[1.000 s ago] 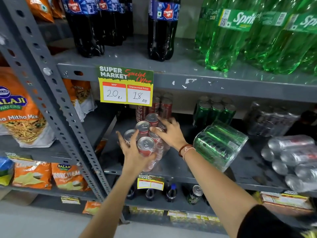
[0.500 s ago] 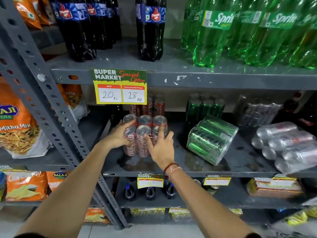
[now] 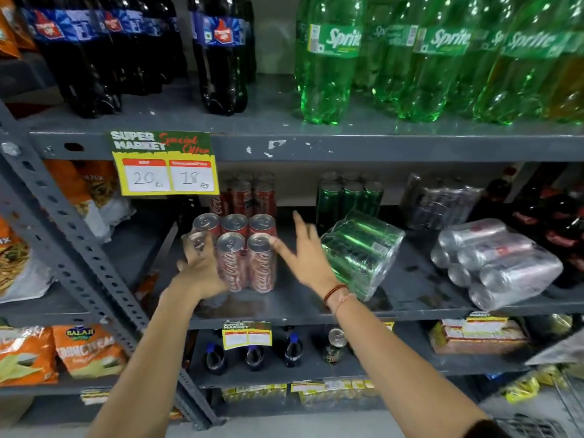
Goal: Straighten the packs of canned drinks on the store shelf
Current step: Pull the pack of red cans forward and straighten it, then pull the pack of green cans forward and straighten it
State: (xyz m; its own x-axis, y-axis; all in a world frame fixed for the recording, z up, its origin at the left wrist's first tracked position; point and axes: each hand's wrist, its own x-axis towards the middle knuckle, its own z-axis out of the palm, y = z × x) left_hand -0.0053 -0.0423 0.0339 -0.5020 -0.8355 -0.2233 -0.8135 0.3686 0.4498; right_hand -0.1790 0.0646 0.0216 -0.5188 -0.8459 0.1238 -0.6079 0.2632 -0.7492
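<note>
A shrink-wrapped pack of red cola cans (image 3: 249,260) stands upright on the middle shelf (image 3: 284,308). My left hand (image 3: 199,267) rests against the pack's left front corner, fingers around the cans. My right hand (image 3: 303,251) hovers just right of the pack, fingers spread, holding nothing. To the right a pack of green cans (image 3: 360,251) lies tipped on its side. Further right a pack of silver cans (image 3: 496,263) also lies on its side.
Upright red (image 3: 246,194), green (image 3: 350,197) and silver packs (image 3: 439,200) stand at the shelf's back. A yellow price tag (image 3: 164,165) hangs from the upper shelf, which carries large bottles. A perforated grey upright (image 3: 72,238) runs at the left, with snack bags beyond it.
The red pack went from tilted in both hands to standing upright on the shelf. My right hand has come off it and moved right with fingers spread.
</note>
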